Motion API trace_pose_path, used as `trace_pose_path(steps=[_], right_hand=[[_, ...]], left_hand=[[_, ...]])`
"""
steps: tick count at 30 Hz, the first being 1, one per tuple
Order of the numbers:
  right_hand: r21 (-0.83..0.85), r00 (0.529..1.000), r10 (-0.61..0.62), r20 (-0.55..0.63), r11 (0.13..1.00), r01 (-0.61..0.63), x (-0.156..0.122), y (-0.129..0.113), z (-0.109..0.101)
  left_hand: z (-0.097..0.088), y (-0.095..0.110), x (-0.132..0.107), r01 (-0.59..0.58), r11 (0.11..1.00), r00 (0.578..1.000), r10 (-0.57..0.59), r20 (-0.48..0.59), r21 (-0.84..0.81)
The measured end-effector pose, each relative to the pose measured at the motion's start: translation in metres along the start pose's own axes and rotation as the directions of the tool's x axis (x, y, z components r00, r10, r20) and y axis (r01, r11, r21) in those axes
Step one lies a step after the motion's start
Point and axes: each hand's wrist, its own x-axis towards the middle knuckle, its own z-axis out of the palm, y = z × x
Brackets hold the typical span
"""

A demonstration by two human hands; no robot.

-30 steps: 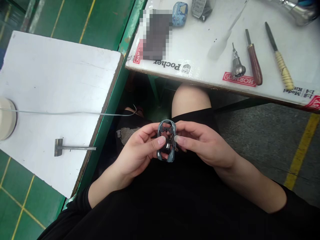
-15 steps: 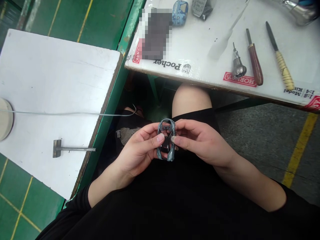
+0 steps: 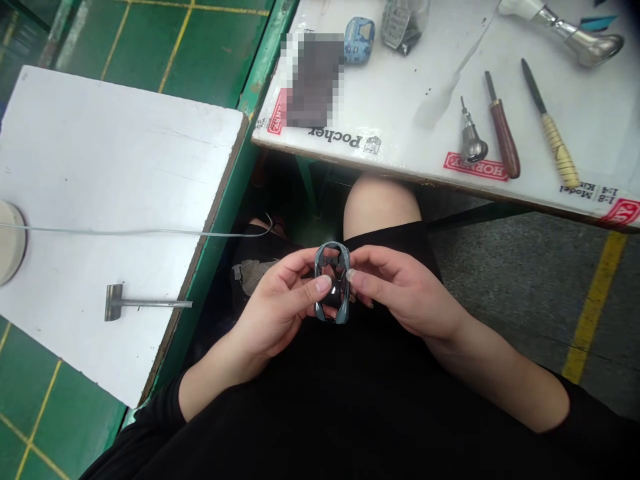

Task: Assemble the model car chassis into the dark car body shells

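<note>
A small grey model car body, seen from its underside with a dark part inside, is held over my lap. My left hand grips its left side, thumb pressed on the dark inner part. My right hand pinches its right side with thumb and fingers. Both hands are closed around it, above my black clothing and bare knee.
A white board at left carries a metal T-shaped tool, a thin wire and a white spool. A white tabletop ahead holds a pin vise, a wooden-handled tool, a file and a blue tin.
The view has shifted slightly downward. My hands and the model car body stay in nearly the same hold, with the thumbs shifting a little on the dark inner part.
</note>
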Motion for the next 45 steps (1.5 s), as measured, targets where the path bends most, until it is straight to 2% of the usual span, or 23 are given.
trace_pose_path(steps=[4, 9, 16, 21, 25, 28, 31, 34, 37, 40, 45], right_hand=[[0.009, 1.0, -0.02, 0.004, 1.0, 0.02, -0.001, -0.001, 0.001], [-0.103, 0.994, -0.022, -0.104, 0.995, 0.011, -0.004, -0.001, 0.0], [-0.043, 0.999, 0.038, -0.036, 0.998, -0.04, -0.006, 0.004, -0.005], [0.002, 0.999, 0.022, -0.032, 1.0, -0.022, -0.007, 0.006, -0.004], [-0.126, 0.992, -0.078, -0.098, 0.99, 0.066, -0.008, 0.006, -0.001], [-0.251, 0.983, -0.097, -0.157, 0.966, 0.055, -0.008, 0.007, 0.0], [-0.197, 0.986, -0.092, -0.137, 0.978, 0.064, -0.008, 0.005, 0.0], [-0.148, 0.988, -0.114, -0.109, 0.984, 0.097, -0.006, 0.0, 0.001], [-0.166, 0.987, -0.116, -0.115, 0.981, 0.096, -0.006, -0.005, 0.002], [-0.267, 0.966, -0.219, -0.137, 0.947, 0.177, -0.01, -0.008, 0.002], [-0.554, 0.857, -0.51, -0.074, 0.735, 0.39, -0.02, -0.011, 0.003]], left_hand=[[-0.001, -0.004, -0.002, -0.003, 0.999, 1.0, 0.002, 0.018, 0.039], [-0.002, -0.007, -0.004, -0.1, 0.985, 0.995, 0.096, 0.029, 0.141], [-0.001, -0.005, -0.007, -0.143, 0.97, 0.99, 0.139, 0.037, 0.194], [-0.002, -0.008, -0.007, -0.119, 0.982, 0.992, 0.113, 0.05, 0.145], [-0.001, -0.004, -0.007, -0.04, 0.998, 0.999, 0.04, 0.007, 0.056], [0.0, -0.002, -0.006, 0.021, 1.0, 1.0, -0.021, 0.009, -0.015], [0.001, -0.003, -0.005, 0.044, 0.999, 0.999, -0.043, 0.018, -0.031], [0.001, -0.005, -0.005, 0.013, 0.999, 1.0, -0.014, 0.027, 0.034], [0.0, -0.008, -0.005, -0.067, 0.973, 0.998, 0.062, 0.031, 0.22], [-0.002, -0.01, -0.005, -0.143, 0.908, 0.988, 0.157, -0.003, 0.393], [-0.004, -0.013, -0.005, -0.33, 0.859, 0.94, 0.338, 0.052, 0.392]])
